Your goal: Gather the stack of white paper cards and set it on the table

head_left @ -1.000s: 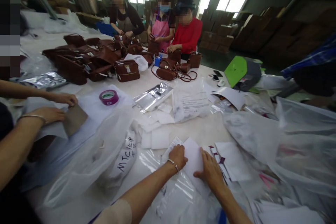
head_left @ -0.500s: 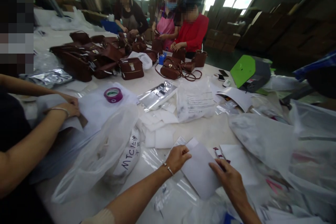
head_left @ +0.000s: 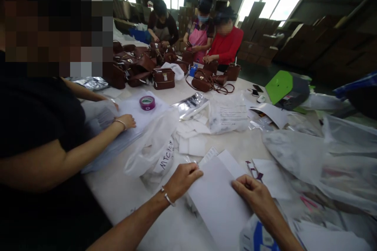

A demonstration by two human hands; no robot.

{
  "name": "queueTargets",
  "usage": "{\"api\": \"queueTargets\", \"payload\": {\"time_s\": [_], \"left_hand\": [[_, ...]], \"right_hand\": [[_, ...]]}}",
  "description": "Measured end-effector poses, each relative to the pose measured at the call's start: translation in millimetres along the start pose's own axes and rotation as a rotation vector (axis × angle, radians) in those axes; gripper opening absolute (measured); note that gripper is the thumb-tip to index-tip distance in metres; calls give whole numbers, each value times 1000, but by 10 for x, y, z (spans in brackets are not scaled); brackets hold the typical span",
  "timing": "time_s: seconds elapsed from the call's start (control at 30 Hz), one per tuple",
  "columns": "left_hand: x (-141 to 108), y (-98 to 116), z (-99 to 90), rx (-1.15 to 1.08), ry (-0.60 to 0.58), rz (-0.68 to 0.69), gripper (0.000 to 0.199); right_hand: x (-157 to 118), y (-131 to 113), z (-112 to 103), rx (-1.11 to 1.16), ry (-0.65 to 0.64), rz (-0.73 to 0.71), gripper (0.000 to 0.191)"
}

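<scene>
A white sheet of paper (head_left: 219, 200) is held up between my two hands. My left hand (head_left: 184, 178) pinches its upper left edge, a metal bracelet on the wrist. At the right edge, my right hand (head_left: 253, 190) grips it between thumb and fingers. Behind the sheet lies another white piece of paper (head_left: 231, 162), with a printed label (head_left: 209, 155) beside it. Just beyond my right hand are dark red and white tags (head_left: 255, 170) by a flat white sheet (head_left: 273, 178). A blue and white package (head_left: 259, 237) is partly hidden under my right forearm.
A plastic bag with handwriting (head_left: 165, 155) and white foam pieces (head_left: 193, 145) lie ahead. Purple tape (head_left: 147, 102) sits near a co-worker's hand (head_left: 126, 121) at left. Brown handbags (head_left: 163, 78) and a green-grey machine (head_left: 279, 86) stand farther back. Clear bags (head_left: 297, 149) cover the right.
The sheet has come nearer and shows larger, with my left hand lower and farther left. The view has shifted left. The co-worker at left leans farther in over the table.
</scene>
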State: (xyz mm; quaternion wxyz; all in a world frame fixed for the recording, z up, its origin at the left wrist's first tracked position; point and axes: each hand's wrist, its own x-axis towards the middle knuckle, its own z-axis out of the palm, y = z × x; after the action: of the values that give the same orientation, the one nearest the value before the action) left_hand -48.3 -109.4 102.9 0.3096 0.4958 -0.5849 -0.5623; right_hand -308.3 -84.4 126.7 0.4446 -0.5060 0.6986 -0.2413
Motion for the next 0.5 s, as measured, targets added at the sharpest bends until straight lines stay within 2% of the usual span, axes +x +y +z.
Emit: {"api": "queueTargets", "payload": {"time_s": [0.1,0.2,0.3,0.37,0.43,0.5], "left_hand": [[-470,-62,-244,-311,-11,-105,47],[-963,-167,-386,-645,30,-44,55],[-1284,-310,-509,-915,276,-37,48],[-1382,-402,-656,-977,471,-28,47],[-1426,-474,-857,-957,615,-7,50],[-1457,-534,-1070,-889,688,2,53]], "right_hand": [[-136,-282,320,-41,37,-79,50],[-283,-552,731,-15,87,-162,49],[-417,-771,1155,12,105,-248,44],[-471,-861,1403,6,60,-308,43],[-497,-904,1605,-4,-57,-337,45],[-520,-914,1761,16,-209,-307,49]]}}
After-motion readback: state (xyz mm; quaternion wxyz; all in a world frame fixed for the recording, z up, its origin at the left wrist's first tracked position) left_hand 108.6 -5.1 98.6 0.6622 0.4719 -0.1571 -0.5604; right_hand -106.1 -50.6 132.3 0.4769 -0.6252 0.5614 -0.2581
